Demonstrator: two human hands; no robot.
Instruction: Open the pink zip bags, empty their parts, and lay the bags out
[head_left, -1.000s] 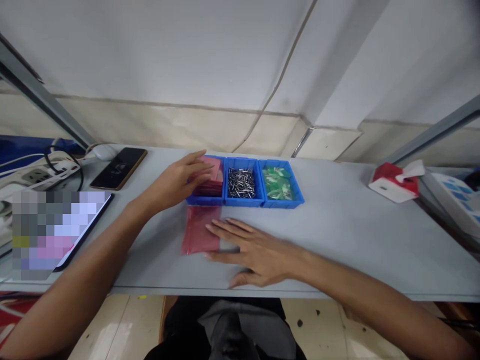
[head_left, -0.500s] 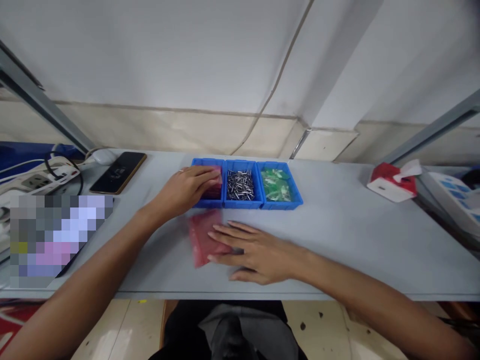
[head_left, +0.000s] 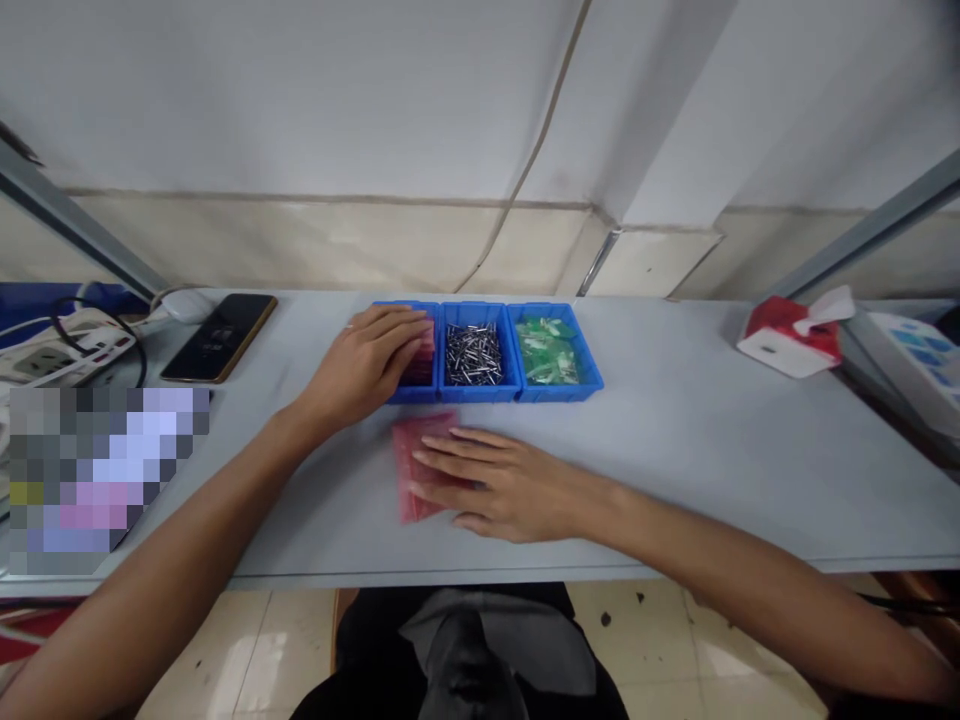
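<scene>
Boxes (head_left: 480,394): uniform blue. Bag (head_left: 405,468) under the fingers: plain pinkish red; boxed bags (head_left: 426,366): pinkish red, the lower ones darker. Pins (head_left: 474,355): silvery grey. Packets (head_left: 550,355): green with whitish patches. Table (head_left: 660,450): plain pale grey. Phone (head_left: 219,338): black, edged golden brown. Tissue box (head_left: 787,350): red and white. Floor (head_left: 645,655): cream tiles, dark spots.

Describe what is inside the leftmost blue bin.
In the leftmost blue bin, stacked red bags show towards the right side. The left hand covers much of the rest; what lies beneath it cannot be seen.
</scene>
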